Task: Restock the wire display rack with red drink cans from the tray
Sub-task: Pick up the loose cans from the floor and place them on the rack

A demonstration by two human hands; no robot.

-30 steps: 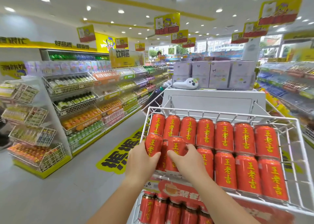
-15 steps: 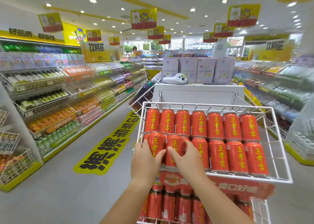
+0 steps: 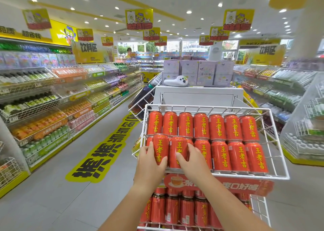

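Note:
A white wire display rack [image 3: 273,143] stands right in front of me, its top basket holding two rows of red drink cans with yellow characters. My left hand [image 3: 149,166] grips a red can [image 3: 159,147] at the front left of the basket. My right hand [image 3: 194,162] grips the can beside it [image 3: 178,149]. Both cans lie on top of the front row, above other cans. A lower shelf [image 3: 259,211] of the rack holds more red cans behind a red label strip. No tray is in view.
A grey floor aisle with a yellow floor sticker [image 3: 103,148] runs to the left. Stocked drink shelves [image 3: 52,108] line the left side, more shelves [image 3: 280,94] the right. Behind the rack stands a white cabinet [image 3: 198,95] with purple boxes and a white toy on top.
The view has shifted left and down, so the rack appears further right. Both hands have kept their hold on the two cans at the basket's front left and settled them lower.

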